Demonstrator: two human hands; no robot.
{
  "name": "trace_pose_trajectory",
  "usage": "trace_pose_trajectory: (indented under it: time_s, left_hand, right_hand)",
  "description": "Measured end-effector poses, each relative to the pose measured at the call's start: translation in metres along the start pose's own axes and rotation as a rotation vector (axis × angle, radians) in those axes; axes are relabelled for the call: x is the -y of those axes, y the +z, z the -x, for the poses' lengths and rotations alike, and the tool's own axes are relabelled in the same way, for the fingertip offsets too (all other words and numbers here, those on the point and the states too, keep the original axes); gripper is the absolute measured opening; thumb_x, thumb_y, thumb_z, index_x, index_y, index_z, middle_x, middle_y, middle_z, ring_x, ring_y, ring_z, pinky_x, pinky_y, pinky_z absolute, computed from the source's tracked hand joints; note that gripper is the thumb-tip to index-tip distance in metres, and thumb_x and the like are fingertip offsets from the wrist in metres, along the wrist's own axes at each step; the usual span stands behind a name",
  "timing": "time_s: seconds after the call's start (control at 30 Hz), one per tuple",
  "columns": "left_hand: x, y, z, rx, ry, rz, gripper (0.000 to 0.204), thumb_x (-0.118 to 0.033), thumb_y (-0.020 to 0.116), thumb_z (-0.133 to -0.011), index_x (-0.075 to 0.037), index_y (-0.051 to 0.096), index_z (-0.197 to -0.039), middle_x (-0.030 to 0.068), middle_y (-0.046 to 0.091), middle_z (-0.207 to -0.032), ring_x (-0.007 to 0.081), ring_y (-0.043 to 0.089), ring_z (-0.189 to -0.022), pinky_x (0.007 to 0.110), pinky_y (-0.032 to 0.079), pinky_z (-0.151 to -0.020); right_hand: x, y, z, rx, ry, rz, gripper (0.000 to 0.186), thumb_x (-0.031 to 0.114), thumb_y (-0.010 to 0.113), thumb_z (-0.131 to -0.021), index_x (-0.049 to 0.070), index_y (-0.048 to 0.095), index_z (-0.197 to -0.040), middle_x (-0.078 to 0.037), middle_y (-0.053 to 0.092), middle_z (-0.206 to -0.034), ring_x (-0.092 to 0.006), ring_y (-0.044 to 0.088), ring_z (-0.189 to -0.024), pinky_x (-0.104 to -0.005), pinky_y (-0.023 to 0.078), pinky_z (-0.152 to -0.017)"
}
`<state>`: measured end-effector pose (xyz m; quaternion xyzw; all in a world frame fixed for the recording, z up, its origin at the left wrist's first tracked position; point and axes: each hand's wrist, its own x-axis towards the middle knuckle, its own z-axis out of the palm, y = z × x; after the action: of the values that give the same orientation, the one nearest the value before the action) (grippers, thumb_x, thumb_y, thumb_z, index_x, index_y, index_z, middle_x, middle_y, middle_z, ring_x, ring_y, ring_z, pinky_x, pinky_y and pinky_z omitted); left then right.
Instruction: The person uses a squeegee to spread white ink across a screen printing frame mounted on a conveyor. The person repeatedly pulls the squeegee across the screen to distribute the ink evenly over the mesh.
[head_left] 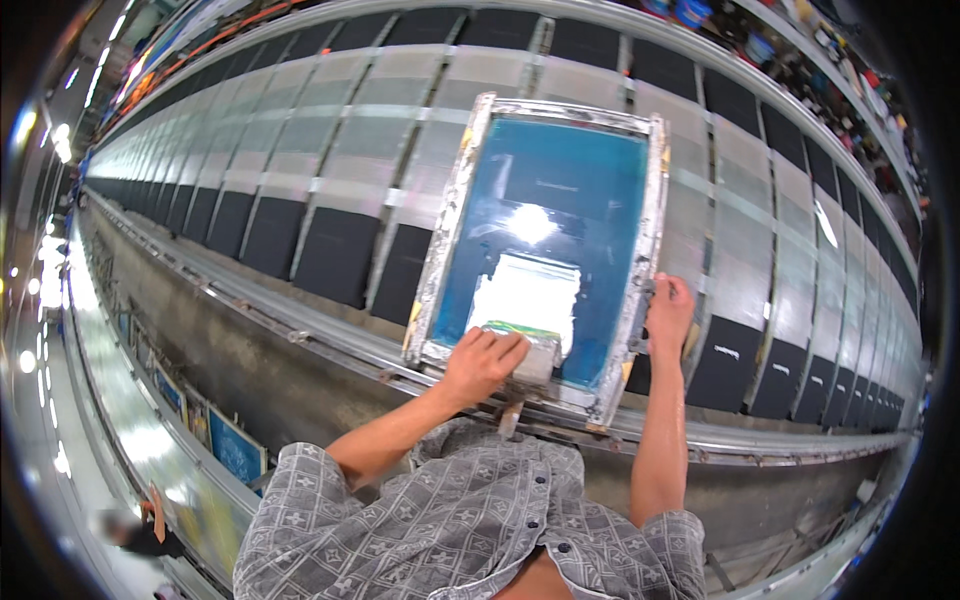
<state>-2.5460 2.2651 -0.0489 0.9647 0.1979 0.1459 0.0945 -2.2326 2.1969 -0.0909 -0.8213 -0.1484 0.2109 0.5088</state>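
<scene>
Your screen-printing frame point(456, 205) sits right in front of you, slightly tilted, across the long printing table point(365, 145). It's the nearest container: blue mesh point(560, 165) w/ a pool of white ink point(525, 285) toward your end, plus a bright lamp glare mid-mesh. Your L hand point(484, 362) is closed on the squeegee point(540, 360), green-smeared along its edge, at the near side of the ink. Your R hand point(670, 312) is curled tight on the frame's R side.

In the way: the frame hides whatever's directly under it, & your forearms cross the near metal rail point(300, 338). Black fabric panels point(335, 255) line the table's near edge L & R; those to the R carry small white prints. More black panels point(585, 42) run along the far edge.

Far R bkgd: blue buckets point(692, 12), contents too small to tell. Lower L: blue screen point(237, 447) leaning, co-worker point(150, 535) beyond.
</scene>
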Motion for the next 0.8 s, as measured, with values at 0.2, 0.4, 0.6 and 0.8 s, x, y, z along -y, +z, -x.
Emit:
trace_pose_trajectory:
  time_s: [0.2,0.4,0.6,0.8]
  left_hand:
    - [0.098,-0.032,0.014,0.182,-0.051,-0.037,0.033,-0.004,0.066,-0.065,-0.011,0.069,-0.097,0.0013,0.068,-0.094,0.0196,0.064,-0.08,0.035,0.042,-0.081]
    - [0.161,-0.054,0.038,0.183,-0.059,0.042,0.008,-0.01,0.066,-0.07,-0.013,0.069,-0.076,0.0042,0.064,-0.072,0.0225,0.064,-0.067,0.036,0.042,-0.071]
    - [0.216,-0.062,-0.028,0.454,-0.102,0.078,0.021,-0.033,0.078,-0.069,-0.014,0.073,-0.077,0.0105,0.069,-0.074,0.0342,0.066,-0.073,0.044,0.052,-0.068]
    - [0.252,-0.042,-0.099,0.563,-0.083,0.031,0.024,-0.033,0.078,-0.067,-0.015,0.074,-0.082,0.0122,0.07,-0.078,0.0354,0.068,-0.078,0.048,0.053,-0.07]
  right_hand:
    - [-0.018,0.099,0.04,0.071,0.018,-0.085,0.024,0.023,0.06,-0.095,0.0,0.065,-0.091,-0.005,0.061,-0.071,-0.0111,0.053,-0.067,-0.0301,0.044,-0.063]
    - [-0.001,0.167,0.069,-0.011,-0.072,-0.059,0.023,0.026,0.06,-0.096,0.003,0.065,-0.095,-0.002,0.054,-0.067,-0.0105,0.05,-0.06,-0.0287,0.038,-0.056]
    - [0.024,0.168,0.077,-0.015,-0.022,0.119,0.03,0.031,0.061,-0.094,0.002,0.067,-0.099,-0.016,0.069,-0.088,-0.029,0.066,-0.084,-0.0385,0.048,-0.078]
    - [0.009,0.173,0.073,0.024,0.094,0.107,0.03,0.031,0.061,-0.094,0.002,0.068,-0.098,-0.016,0.069,-0.086,-0.0285,0.066,-0.083,-0.038,0.048,-0.077]
